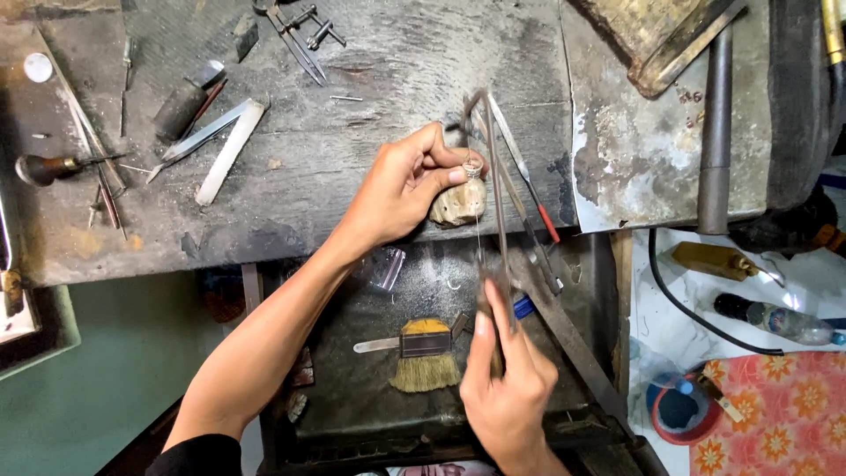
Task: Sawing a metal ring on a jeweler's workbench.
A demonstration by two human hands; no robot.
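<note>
Ring (473, 166) pinched in left hand (401, 189) grip | right hand (508, 388) grip grasping saw frame (495, 189) | brush (425, 354) in drawer (352, 388)

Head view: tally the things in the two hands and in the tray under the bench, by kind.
Saw frame, in the right hand: 1
Small ring, pinched by the left hand against the wooden peg: 1
Brush in the tray: 1
Total: 3

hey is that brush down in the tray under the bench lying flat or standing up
Lying flat. The brush rests on its side in the tray, pale handle pointing left, bristles fanned toward the person, beside the right hand.
</note>
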